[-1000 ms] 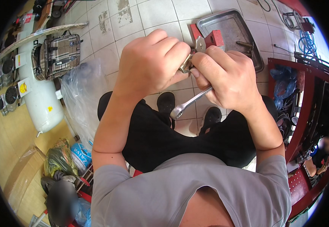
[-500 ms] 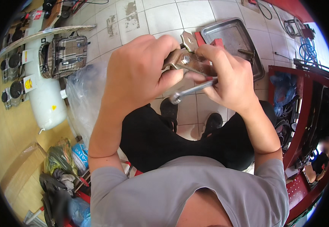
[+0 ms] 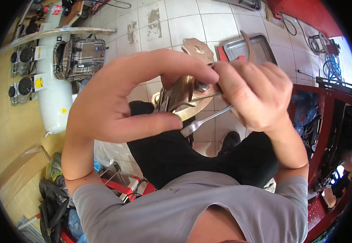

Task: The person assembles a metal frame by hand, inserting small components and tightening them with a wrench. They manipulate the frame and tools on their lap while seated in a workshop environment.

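Note:
A yellowish metal bracket assembly [image 3: 180, 91] is held up in front of me, with a bolt head [image 3: 201, 86] on its face. A notched plate [image 3: 199, 50] juts from its far side. My left hand [image 3: 107, 95] curls around the assembly's left side, its thumb at the lower edge and its index finger reaching over the top beside the bolt. Closed at the assembly's right end, my right hand [image 3: 257, 93] also holds a silver wrench [image 3: 202, 122], which slants down to the left below the bracket. A curved metal arm [image 3: 248, 45] rises behind my right hand.
A grey metal tray [image 3: 261, 43] lies on the tiled floor beyond my hands. To the left are a plaid bag [image 3: 82, 58] and a white tank [image 3: 56, 107]. A red metal rack [image 3: 326, 105] stands at right. My knees are beneath the work.
The bracket assembly has turned and looks larger. My left hand has shifted left and nearer, its grip wider. My right hand has moved slightly nearer; the wrench's visible end sits lower.

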The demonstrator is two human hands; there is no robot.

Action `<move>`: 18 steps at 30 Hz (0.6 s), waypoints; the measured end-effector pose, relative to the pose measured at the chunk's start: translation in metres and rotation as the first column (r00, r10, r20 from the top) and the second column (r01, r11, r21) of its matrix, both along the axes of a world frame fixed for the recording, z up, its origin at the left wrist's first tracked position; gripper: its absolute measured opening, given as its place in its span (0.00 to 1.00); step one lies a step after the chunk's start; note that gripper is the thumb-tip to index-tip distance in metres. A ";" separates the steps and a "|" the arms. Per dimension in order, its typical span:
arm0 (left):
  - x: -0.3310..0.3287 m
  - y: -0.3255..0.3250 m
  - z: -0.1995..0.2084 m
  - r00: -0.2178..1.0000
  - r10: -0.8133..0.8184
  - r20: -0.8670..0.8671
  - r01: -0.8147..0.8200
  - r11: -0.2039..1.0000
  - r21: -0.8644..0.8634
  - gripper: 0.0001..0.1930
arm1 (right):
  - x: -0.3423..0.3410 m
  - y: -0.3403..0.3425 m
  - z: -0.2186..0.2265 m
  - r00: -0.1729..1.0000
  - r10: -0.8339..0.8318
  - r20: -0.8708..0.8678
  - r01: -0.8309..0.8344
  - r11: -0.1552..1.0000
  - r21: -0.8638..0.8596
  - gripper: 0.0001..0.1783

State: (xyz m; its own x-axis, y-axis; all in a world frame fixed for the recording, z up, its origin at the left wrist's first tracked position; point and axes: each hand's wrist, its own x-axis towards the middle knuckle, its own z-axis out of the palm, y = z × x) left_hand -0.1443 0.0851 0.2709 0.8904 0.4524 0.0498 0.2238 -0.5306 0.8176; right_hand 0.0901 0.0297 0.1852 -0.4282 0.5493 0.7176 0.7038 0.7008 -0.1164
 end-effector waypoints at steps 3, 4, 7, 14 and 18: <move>0.005 0.003 0.009 0.973 0.144 0.183 -0.123 0.985 -0.122 0.33 | 0.007 0.026 0.029 0.998 0.060 -0.025 -0.061 0.998 -0.025 0.18; 0.009 0.001 0.015 0.943 0.275 0.189 -0.233 0.948 -0.219 0.32 | 0.008 0.037 0.034 0.997 0.057 -0.055 -0.059 0.998 -0.036 0.18; 0.019 0.006 0.021 0.860 0.485 0.160 -0.445 0.866 -0.230 0.26 | 0.008 0.056 0.044 0.984 -0.055 -0.170 0.052 0.998 -0.021 0.15; 0.020 0.027 0.009 0.814 0.579 0.052 -0.527 0.773 -0.353 0.22 | 0.015 0.039 0.025 0.960 -0.187 -0.208 0.160 0.977 -0.138 0.09; 0.025 0.024 0.004 0.794 0.606 0.033 -0.550 0.742 -0.384 0.23 | 0.004 0.034 0.016 0.950 -0.199 -0.241 0.130 0.952 -0.275 0.08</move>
State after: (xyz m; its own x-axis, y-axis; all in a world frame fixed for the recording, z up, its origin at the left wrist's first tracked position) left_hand -0.1188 0.1090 0.2752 0.4457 0.8898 -0.0981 0.2595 -0.0235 0.9654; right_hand 0.0945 0.0634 0.2013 -0.1314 0.7738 0.6196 0.7265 0.5004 -0.4709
